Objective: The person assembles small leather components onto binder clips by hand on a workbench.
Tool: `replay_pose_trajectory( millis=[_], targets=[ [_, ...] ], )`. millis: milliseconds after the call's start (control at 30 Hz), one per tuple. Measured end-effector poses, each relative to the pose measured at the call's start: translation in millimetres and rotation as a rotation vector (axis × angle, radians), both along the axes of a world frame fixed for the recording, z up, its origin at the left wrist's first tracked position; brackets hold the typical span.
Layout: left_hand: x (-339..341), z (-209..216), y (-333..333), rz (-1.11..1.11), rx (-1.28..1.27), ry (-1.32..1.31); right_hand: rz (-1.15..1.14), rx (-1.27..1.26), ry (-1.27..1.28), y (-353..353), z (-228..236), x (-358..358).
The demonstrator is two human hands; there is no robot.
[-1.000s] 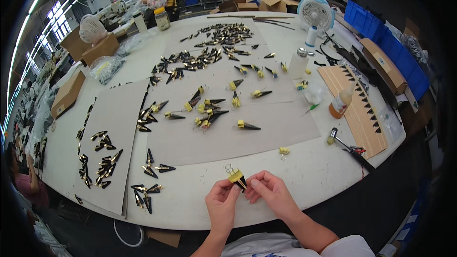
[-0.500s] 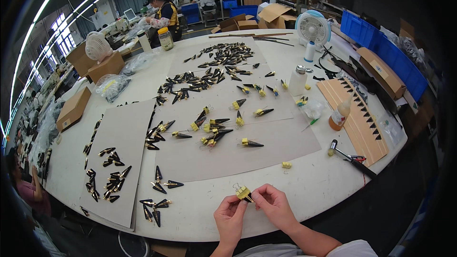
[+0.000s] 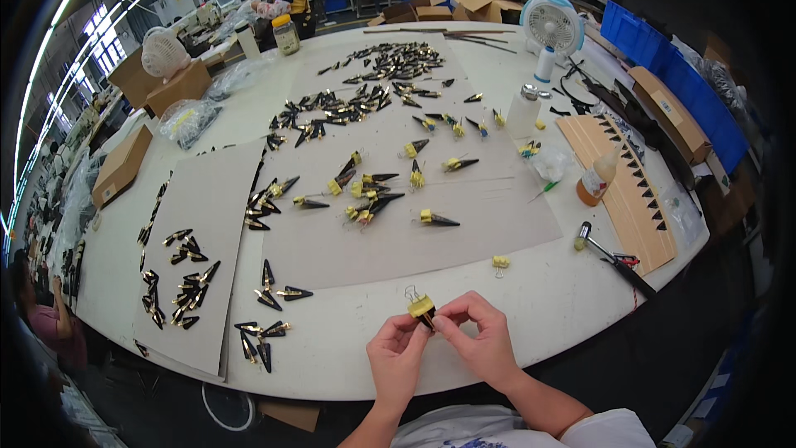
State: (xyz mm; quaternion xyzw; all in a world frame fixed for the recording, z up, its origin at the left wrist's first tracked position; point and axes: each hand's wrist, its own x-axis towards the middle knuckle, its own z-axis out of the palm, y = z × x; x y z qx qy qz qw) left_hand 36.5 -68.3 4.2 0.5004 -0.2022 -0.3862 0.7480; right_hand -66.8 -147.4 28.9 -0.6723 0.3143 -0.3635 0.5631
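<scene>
Near the front edge of the table, my left hand and my right hand meet around a small black pointed piece. Both thumbs and fingertips pinch its lower end. A yellow binder clip is clamped on its upper end, wire handles standing up. My fingers hide part of the piece. A loose yellow binder clip lies beyond my right hand. Several black pieces with yellow clips are scattered on the grey board ahead. Unclipped black pieces with gold-coloured parts lie to the left of my hands.
A hammer lies on the right, beside a cardboard strip with black triangles. An orange glue bottle and a clear pump bottle stand near it. A fan stands at the back. Grey boards cover much of the white table.
The view has shifted slightly, so the table appears higher. My hands stay together on the black piece, and the clipped piece now stands more upright between my fingers.
</scene>
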Motion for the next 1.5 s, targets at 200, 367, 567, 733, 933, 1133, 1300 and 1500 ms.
replay_pose_trajectory(
  millis=[200,367,567,733,933,1133,1300,1500],
  targets=[
    [6,6,-6,-0.023,-0.023,-0.009,0.032,0.360,-0.103,-6,3,0],
    [4,3,-5,-0.028,0.012,-0.022,0.052,0.417,-0.118,-7,2,1],
    [2,4,-3,-0.023,0.015,-0.047,0.051,0.434,-0.078,-8,7,2],
    [4,5,-6,-0.042,0.033,-0.055,0.045,0.328,-0.117,-9,-8,2],
    [9,6,-7,-0.085,0.032,-0.035,0.016,0.156,-0.063,-7,-4,2],
    [8,4,-6,-0.069,0.022,-0.015,0.002,0.385,-0.080,-8,0,-1],
    [9,10,-6,-0.064,0.070,-0.037,0.059,0.453,-0.107,-10,1,1],
    [8,9,-6,-0.070,0.058,-0.030,0.059,0.443,-0.069,-12,6,1]
  ],
)
